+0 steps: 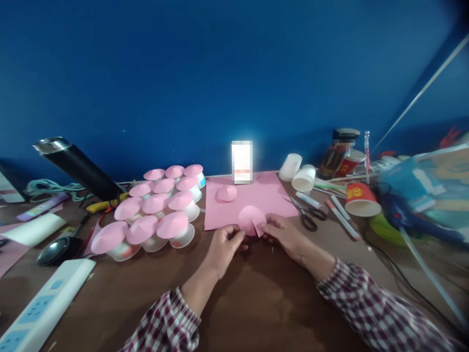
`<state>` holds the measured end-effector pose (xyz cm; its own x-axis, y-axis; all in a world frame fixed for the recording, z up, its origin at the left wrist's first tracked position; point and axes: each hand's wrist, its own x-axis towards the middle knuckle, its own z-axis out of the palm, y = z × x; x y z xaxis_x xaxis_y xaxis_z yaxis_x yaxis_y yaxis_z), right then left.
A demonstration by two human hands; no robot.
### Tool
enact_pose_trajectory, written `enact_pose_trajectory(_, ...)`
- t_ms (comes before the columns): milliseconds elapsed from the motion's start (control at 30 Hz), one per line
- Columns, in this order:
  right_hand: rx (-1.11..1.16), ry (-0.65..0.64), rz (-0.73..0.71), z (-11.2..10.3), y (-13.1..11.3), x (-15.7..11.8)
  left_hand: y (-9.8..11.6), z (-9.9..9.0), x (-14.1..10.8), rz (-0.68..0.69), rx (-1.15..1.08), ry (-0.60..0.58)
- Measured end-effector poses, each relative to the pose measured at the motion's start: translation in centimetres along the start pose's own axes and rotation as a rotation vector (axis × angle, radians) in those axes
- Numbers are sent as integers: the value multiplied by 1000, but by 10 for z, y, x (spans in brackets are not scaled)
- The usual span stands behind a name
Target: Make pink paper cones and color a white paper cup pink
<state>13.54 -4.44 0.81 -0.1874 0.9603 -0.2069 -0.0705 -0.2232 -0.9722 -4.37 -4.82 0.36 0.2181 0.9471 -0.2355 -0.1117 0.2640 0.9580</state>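
Between my hands is a pink paper circle [251, 217] with a slit cut in from its lower right edge. My left hand [224, 248] pinches its lower left rim, and my right hand [284, 237] pinches the right rim beside the slit. Both hands are closed, just above the table's near side. Beneath and behind the circle lies a large pink paper sheet [212, 215]. A small pink paper cone [227, 193] rests on that sheet. To the left, several paper cups [183, 237] stand in rows, each topped with a shallow pink cone [172, 225].
Black scissors [309, 215], markers [342, 220] and white paper cups [304, 179] lie right of the sheet, with a red cup [362, 199] beyond. A power strip [47, 298], computer mouse [60, 250] and black flask [78, 166] are at left. A bright pixelated rectangle [242, 159] stands at the wall.
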Motion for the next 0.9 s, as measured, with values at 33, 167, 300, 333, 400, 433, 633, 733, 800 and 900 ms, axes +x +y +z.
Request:
enact_pose_trajectory(33,-5,-6,6,0,0,0,-2,-1,0,21,20,12)
enact_pose_trajectory(167,-67,-32,-2,0,0,-1,-8,-2,0,82,85,38)
enact_pose_trajectory(300,-93,-69,-19,-3,1,-1,-9,-3,-1,93,81,81)
enact_pose_trajectory(333,-80,-83,-15,-4,1,-1,-9,-3,-1,88,70,90)
enact_pose_trajectory(400,-34,-108,6,-6,0,-1,-9,-3,-1,77,64,89)
enact_pose_trajectory(433,-8,-116,24,-6,-1,-1,-10,-3,-1,75,70,86)
enact_pose_trajectory(633,76,-181,88,-7,-10,-4,-13,-6,-1,127,154,43)
enact_pose_trajectory(733,82,-178,88,-7,-11,-4,-10,-5,-3,150,151,-14)
enact_pose_trajectory(800,74,-162,89,-7,-10,-4,-7,-4,-5,155,152,-28)
enact_pose_trajectory(900,61,-146,105,-7,-9,-4,-6,-3,-7,145,178,-7)
